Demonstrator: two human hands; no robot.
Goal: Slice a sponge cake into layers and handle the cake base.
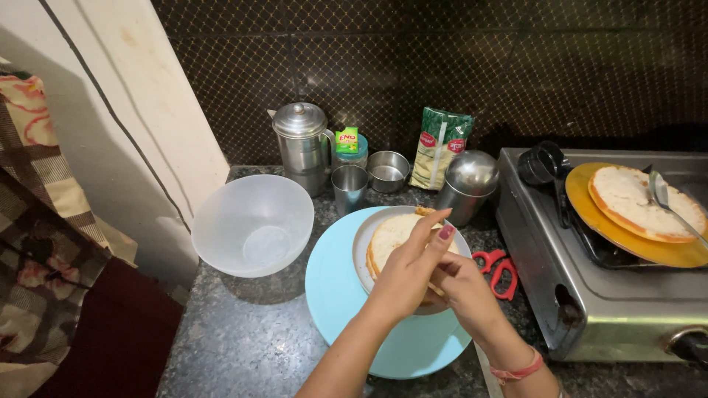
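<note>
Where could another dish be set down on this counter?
Bare granite lies in front of the white bowl, left of the blue board. The back row by the steel jug and tumbler is crowded; scissors fill the gap beside the stove.

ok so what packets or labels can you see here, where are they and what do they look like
Tall packet: back of counter, leaning on the dark wall beside the steel canister; green and clear with red label patches.
Small sachet: atop a lidded jar by the steel pot; green and yellow.
</note>
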